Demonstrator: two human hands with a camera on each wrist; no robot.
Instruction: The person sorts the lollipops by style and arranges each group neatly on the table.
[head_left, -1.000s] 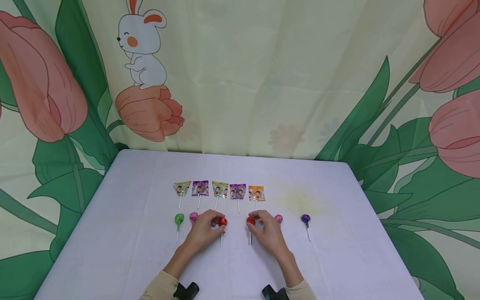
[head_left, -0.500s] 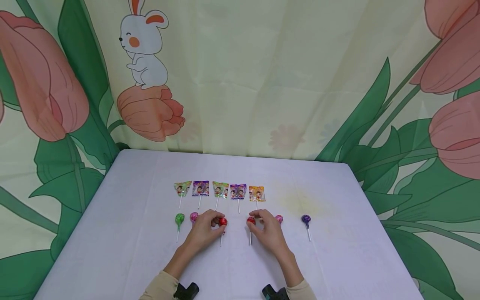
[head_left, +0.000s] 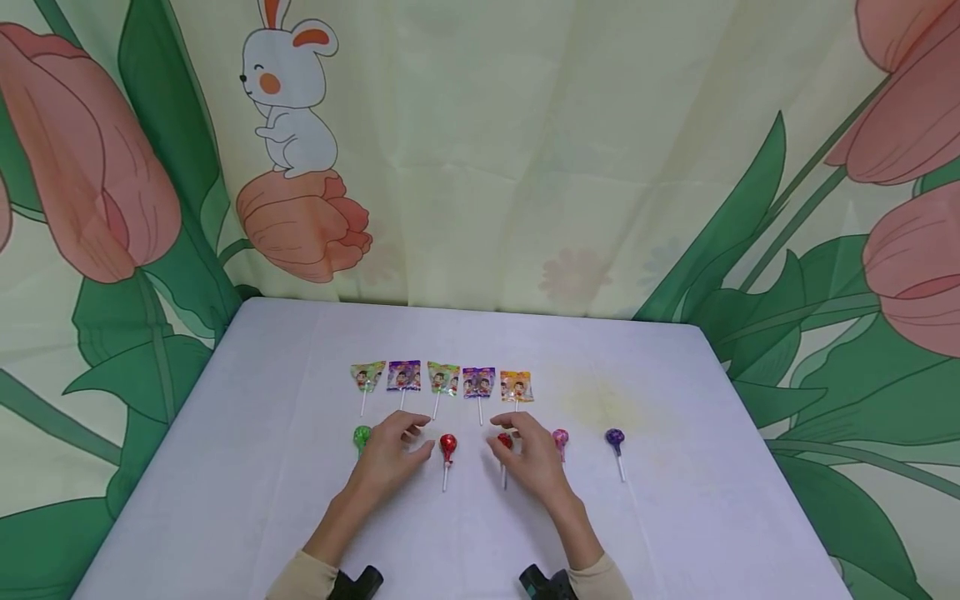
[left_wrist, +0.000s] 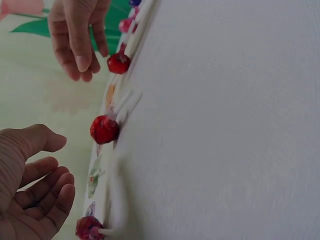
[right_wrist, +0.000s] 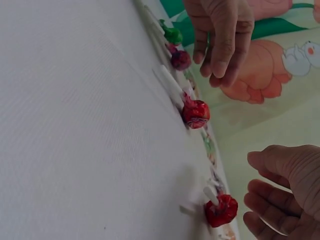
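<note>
Two red lollipops lie in the middle of the table, the left one [head_left: 448, 447] and the right one [head_left: 506, 440]. My left hand [head_left: 392, 452] is just left of the first, thumb and fingers parted around nothing. It covers a pink lollipop [left_wrist: 90, 228] in the head view. Over the right red lollipop my right hand [head_left: 532, 457] hovers with a gap between thumb and fingers; the right wrist view shows that lollipop [right_wrist: 221, 211] apart from the fingertips. Beside the hands lie a green lollipop [head_left: 362, 437], another pink one [head_left: 560, 437] and a purple one [head_left: 615, 437].
Behind the lollipops is a row of several bagged lollipops, from a green bag [head_left: 367, 376] to an orange bag [head_left: 517, 386]. The white-covered table [head_left: 697, 500] ends at a curtain [head_left: 480, 167] printed with tulips and a rabbit.
Both hands have let go of the red lollipops, which stay on the table. The left hand has shifted left, off its lollipop; the right hand has spread its fingers and risen slightly.
</note>
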